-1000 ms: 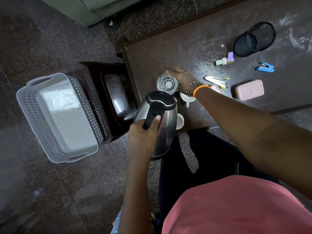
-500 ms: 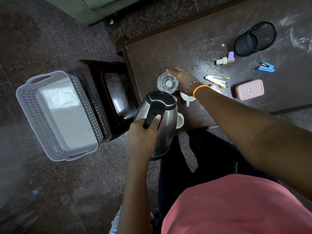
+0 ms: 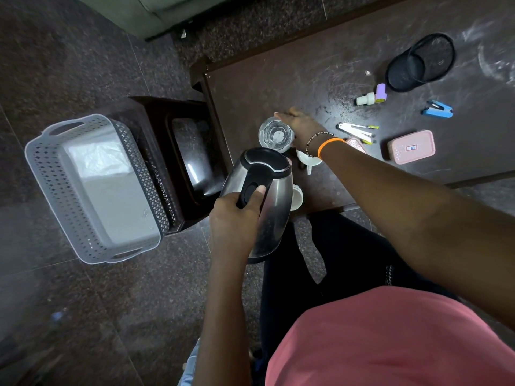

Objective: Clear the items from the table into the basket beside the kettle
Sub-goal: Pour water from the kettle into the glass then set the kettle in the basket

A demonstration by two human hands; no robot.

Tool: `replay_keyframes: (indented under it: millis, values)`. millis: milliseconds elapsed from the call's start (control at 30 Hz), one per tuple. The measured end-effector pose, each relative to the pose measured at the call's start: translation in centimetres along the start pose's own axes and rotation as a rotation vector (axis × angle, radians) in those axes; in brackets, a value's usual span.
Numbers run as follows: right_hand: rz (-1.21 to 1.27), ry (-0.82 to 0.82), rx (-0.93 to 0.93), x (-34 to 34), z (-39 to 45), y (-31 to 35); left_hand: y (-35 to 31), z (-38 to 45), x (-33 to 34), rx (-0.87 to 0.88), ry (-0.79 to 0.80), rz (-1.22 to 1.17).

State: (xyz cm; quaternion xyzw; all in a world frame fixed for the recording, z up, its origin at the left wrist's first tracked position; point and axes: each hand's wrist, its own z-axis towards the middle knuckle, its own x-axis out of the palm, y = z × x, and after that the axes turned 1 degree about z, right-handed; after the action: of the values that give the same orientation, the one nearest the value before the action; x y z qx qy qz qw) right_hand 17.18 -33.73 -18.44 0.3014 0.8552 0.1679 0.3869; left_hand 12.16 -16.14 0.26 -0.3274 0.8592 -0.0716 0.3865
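My left hand (image 3: 237, 218) grips the black handle of a steel kettle (image 3: 271, 207), held over the table's near left corner. My right hand (image 3: 302, 126) reaches across and curls round the far side of a clear glass (image 3: 274, 133) standing on the dark table (image 3: 306, 79) just beyond the kettle. A white perforated basket (image 3: 39, 174) sits on the floor to the left, beside a dark stool (image 3: 189, 151). A white cup (image 3: 308, 161) lies under my right wrist. A second white cup (image 3: 297, 197) shows behind the kettle.
On the table to the right lie a tipped black mesh holder (image 3: 420, 62), a purple and white bottle (image 3: 374, 96), a blue stapler (image 3: 437, 108), a white clip with green pens (image 3: 356, 129) and a pink box (image 3: 411, 146). Dark stone floor surrounds the basket.
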Motion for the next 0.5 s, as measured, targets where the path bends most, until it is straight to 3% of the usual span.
replay_keyframes:
  millis: [500]
  values:
    - [-0.006, 0.001, -0.003, 0.07, 0.19, -0.18, -0.18, 0.02, 0.01, -0.015, 0.007, 0.006]
